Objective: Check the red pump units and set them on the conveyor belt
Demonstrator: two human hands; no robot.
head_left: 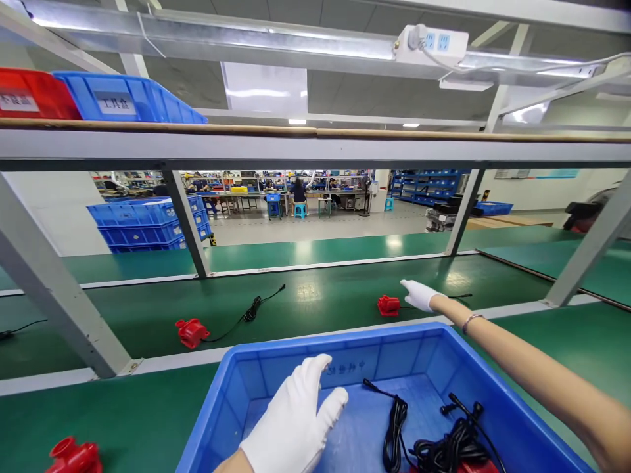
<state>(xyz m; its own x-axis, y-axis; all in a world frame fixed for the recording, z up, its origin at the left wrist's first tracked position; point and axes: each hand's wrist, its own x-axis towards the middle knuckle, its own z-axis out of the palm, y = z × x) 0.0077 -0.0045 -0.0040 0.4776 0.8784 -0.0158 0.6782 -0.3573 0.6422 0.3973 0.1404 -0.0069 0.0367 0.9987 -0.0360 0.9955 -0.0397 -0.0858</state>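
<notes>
My left hand (300, 417), in a white glove, is over the near side of a blue plastic bin (340, 345). Its thumb and fingers are apart with nothing between them. Inside the bin lie bundled black cables (451, 440) and part of a red housing (478, 466). My right hand (418, 295), also gloved, reaches across to the green belt. Its fingers stretch out just beyond a small red device (389, 305), whose black cable passes beneath the hand. Another red device (192, 333) with a coiled black cable (252, 309) lies farther left on the belt.
A red part (75, 456) sits on the green near bench at lower left. Grey posts (64, 282) rise between bench and belt, under a shelf (315, 146) carrying a red bin (37, 92) and a blue bin (128, 95). Several people work in the background.
</notes>
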